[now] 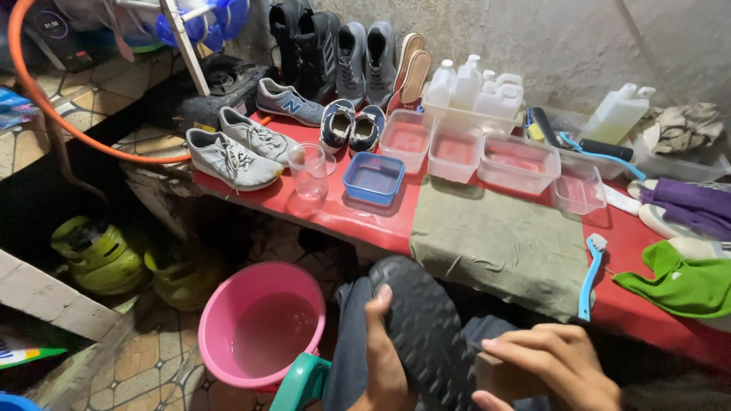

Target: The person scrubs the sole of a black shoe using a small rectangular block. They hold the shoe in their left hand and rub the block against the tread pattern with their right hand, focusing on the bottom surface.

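Head view is showing a dark shoe (419,327) lying sole-up in the person's lap at the bottom of the frame, its long axis running from lower right up toward the upper left, toe end pointing at the red surface (335,213). Left hand (384,358) is curling along the shoe's left edge, thumb lying on the tread, so that grip is pressing closed on the shoe. Right hand (552,365) is sitting just right of the sole, fingers folding over a brown block-shaped brush (499,377) that is touching the sole's right side; this hand is the nearer one to the tread's middle. A pink bucket (259,323) holding water is standing on the floor to the left, near the left hand. On the surface I am counting five clear plastic tubs (454,152), one blue tub (373,179), one clear cup (310,171), one olive cloth (499,243), one long blue-handled brush (590,278) and one green cloth (681,281). Grey sneakers (236,152) are lying as one pair at the left end, with several more shoes leaning against the wall behind.
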